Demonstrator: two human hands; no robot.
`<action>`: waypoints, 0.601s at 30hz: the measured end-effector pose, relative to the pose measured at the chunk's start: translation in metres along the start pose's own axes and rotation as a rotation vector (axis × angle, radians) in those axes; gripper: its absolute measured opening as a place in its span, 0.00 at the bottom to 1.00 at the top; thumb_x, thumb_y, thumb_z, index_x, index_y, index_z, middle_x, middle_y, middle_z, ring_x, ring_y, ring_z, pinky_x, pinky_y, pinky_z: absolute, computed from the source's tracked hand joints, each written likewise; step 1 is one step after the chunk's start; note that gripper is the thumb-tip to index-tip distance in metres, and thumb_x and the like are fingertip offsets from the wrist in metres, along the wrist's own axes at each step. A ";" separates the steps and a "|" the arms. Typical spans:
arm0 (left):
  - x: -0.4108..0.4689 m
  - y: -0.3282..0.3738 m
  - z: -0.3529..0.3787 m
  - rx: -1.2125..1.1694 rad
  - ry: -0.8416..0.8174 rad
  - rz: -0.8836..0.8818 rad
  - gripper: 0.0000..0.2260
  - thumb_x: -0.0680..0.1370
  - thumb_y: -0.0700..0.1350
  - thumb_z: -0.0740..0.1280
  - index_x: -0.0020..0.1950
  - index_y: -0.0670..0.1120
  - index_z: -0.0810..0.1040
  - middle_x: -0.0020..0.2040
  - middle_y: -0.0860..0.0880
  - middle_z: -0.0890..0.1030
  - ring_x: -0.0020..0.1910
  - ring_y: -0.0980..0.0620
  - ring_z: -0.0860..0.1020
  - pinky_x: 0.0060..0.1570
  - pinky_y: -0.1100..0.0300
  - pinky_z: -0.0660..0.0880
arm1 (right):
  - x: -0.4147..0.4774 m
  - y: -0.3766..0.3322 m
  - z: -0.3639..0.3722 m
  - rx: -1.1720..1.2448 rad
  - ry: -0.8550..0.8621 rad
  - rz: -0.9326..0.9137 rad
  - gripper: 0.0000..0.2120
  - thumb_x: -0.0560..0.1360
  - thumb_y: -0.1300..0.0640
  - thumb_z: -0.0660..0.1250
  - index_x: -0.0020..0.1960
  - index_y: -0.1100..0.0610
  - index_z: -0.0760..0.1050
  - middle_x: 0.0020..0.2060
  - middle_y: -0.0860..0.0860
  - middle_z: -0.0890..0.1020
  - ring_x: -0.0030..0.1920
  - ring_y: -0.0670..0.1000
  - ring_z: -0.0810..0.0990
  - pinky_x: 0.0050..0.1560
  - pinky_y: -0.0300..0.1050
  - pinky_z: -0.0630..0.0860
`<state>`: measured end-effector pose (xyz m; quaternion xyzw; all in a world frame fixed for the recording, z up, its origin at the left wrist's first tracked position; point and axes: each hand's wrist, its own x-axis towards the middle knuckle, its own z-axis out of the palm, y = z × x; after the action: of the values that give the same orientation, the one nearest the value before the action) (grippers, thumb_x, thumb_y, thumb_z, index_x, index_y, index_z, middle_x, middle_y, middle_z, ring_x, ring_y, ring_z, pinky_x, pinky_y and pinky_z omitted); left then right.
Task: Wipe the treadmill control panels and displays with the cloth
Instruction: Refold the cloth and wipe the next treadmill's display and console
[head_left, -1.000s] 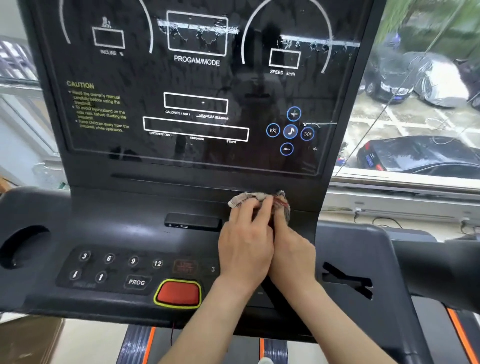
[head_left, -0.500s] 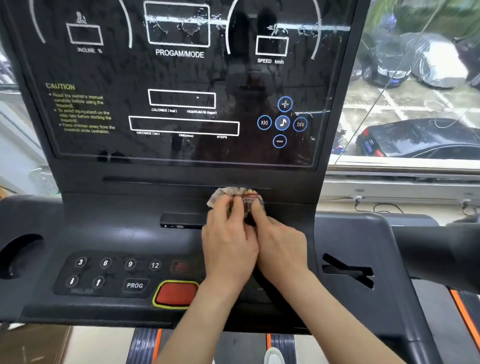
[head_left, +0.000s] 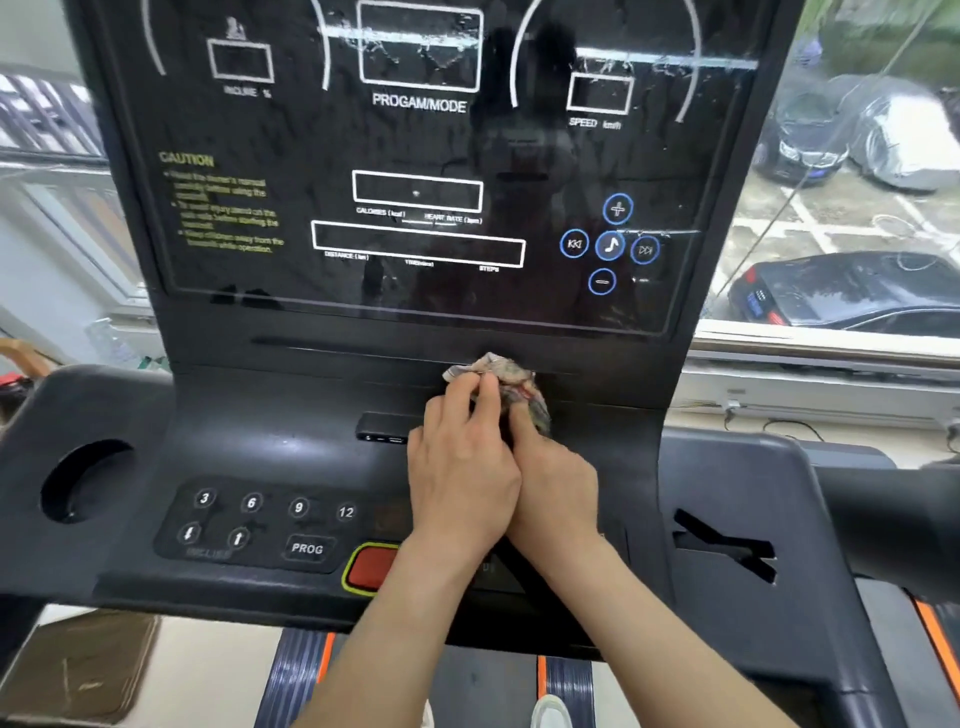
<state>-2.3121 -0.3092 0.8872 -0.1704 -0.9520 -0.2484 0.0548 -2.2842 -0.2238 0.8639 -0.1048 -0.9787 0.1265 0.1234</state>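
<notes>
Glossy black treadmill display (head_left: 415, 156) rises behind; below it, left hand (head_left: 460, 467) and right hand (head_left: 553, 480) both pinch a crumpled patterned cloth (head_left: 506, 376) against the matte ledge. Pressing lower could trip the red oval stop button (head_left: 371, 566).
</notes>
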 end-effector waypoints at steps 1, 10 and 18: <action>0.000 -0.011 -0.006 -0.003 0.009 -0.025 0.26 0.73 0.46 0.49 0.69 0.44 0.71 0.66 0.47 0.71 0.58 0.44 0.70 0.49 0.48 0.69 | 0.004 -0.011 0.004 -0.010 0.029 -0.042 0.23 0.64 0.57 0.76 0.57 0.60 0.77 0.24 0.50 0.78 0.20 0.53 0.76 0.21 0.38 0.60; 0.021 -0.131 -0.067 -0.195 0.177 -0.430 0.28 0.78 0.39 0.61 0.77 0.41 0.59 0.75 0.43 0.59 0.71 0.42 0.60 0.70 0.51 0.58 | 0.055 -0.140 0.036 0.055 -0.029 -0.423 0.18 0.80 0.54 0.57 0.70 0.50 0.64 0.49 0.50 0.83 0.45 0.56 0.83 0.34 0.45 0.66; 0.028 -0.133 -0.078 -0.059 0.356 -0.186 0.22 0.70 0.38 0.62 0.64 0.43 0.77 0.64 0.45 0.75 0.60 0.43 0.71 0.57 0.53 0.69 | 0.057 -0.126 0.033 0.029 0.106 -0.470 0.14 0.75 0.52 0.65 0.60 0.49 0.75 0.38 0.49 0.84 0.33 0.56 0.82 0.28 0.43 0.70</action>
<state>-2.3834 -0.4479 0.8995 -0.0369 -0.9312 -0.3065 0.1938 -2.3687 -0.3369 0.8796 0.1211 -0.9664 0.1025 0.2022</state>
